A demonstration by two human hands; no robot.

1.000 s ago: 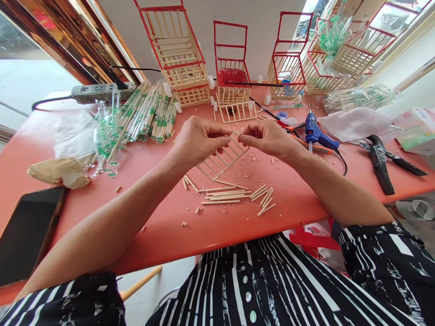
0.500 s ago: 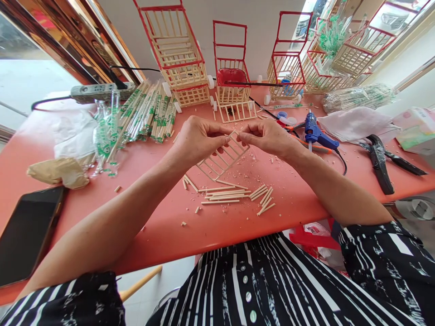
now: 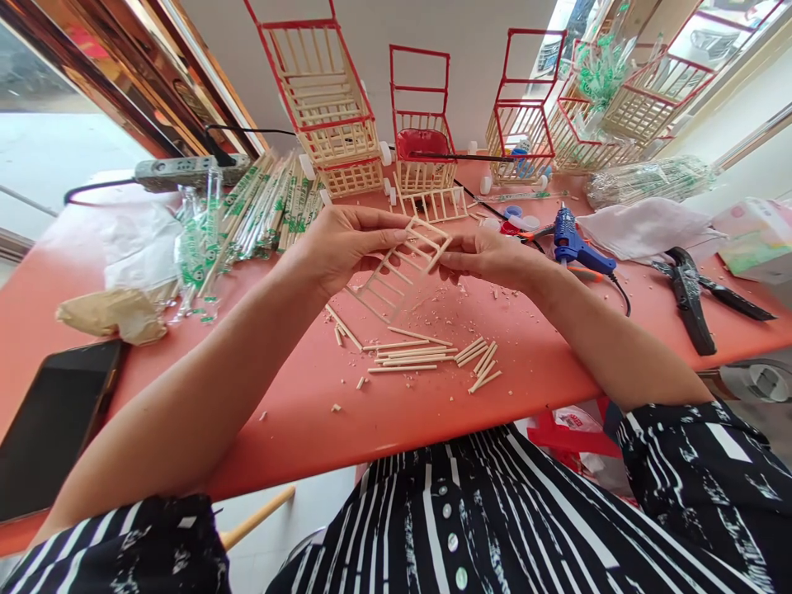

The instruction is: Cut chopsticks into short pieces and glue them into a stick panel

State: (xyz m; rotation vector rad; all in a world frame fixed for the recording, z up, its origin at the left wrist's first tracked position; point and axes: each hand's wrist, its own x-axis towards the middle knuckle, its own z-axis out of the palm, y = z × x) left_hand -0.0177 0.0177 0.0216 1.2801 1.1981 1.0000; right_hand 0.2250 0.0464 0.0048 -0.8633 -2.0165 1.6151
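Between my hands, above the table, is a small ladder-like frame [image 3: 401, 282] of pale wooden sticks, held at a slant. My left hand [image 3: 350, 247] pinches its upper left side between thumb and fingers. On the other side, my right hand [image 3: 486, 254] grips the right edge near the top corner, its fingertips partly behind the frame. Below the frame lie loose cut sticks [image 3: 412, 355], with a shorter bunch [image 3: 486, 363] to their right.
Miniature stick carts [image 3: 424, 169] with red trim stand along the back. Wrapped chopsticks [image 3: 272, 206] and a power strip [image 3: 186, 171] lie left, a phone [image 3: 58, 425] at the near left. A blue glue gun [image 3: 575, 239] and black-handled cutters [image 3: 693, 297] lie right.
The frame has been turned and tilted, with its top end raised. My right hand has slid from the top corner down onto the right edge; my left hand has shifted slightly left.
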